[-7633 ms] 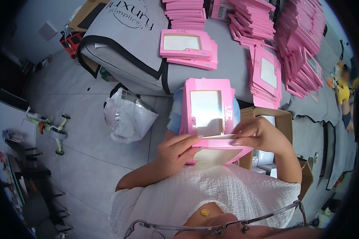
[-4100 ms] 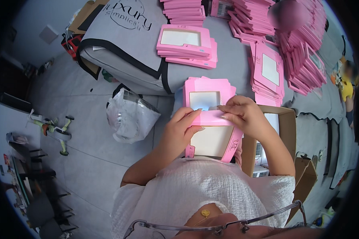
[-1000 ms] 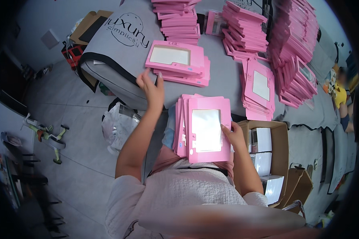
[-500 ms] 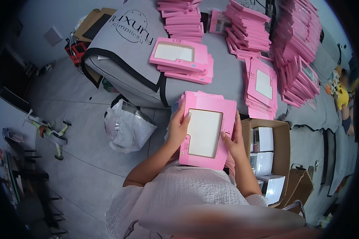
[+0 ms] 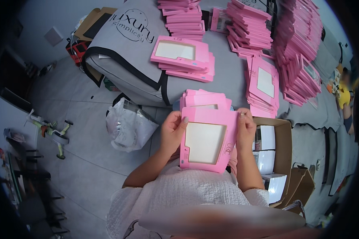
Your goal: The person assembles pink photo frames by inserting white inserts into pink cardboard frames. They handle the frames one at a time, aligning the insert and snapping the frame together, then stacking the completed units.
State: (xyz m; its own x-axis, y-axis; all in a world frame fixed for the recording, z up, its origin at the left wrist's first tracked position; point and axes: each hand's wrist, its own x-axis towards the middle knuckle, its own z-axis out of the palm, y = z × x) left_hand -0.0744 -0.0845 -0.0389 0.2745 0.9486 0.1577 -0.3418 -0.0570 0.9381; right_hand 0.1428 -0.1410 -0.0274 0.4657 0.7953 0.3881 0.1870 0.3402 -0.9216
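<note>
A flat pink cardboard box [image 5: 228, 155] with a large cut-out window stands tilted in front of my body. My left hand [image 5: 172, 129] pinches its upper left edge, thumb on the front face. At the upper right corner, my right hand [image 5: 246, 125] grips it between thumb and fingers. Behind its top edge, several more pink boxes [image 5: 205, 98] of the same kind lie stacked, apparently on my lap. Their lower parts are hidden by the held box.
Ahead, a grey sofa [image 5: 223, 79] carries a small pile of pink boxes [image 5: 203, 55] and taller stacks [image 5: 251, 30] farther back and right. An open carton [image 5: 284, 155] with white packs stands at my right. A filled plastic bag [image 5: 125, 127] sits on the floor at left.
The top box has come toward me and tilted up, uncovering the stack behind it. Both hands have shifted from the sides to its upper edge and corner.
</note>
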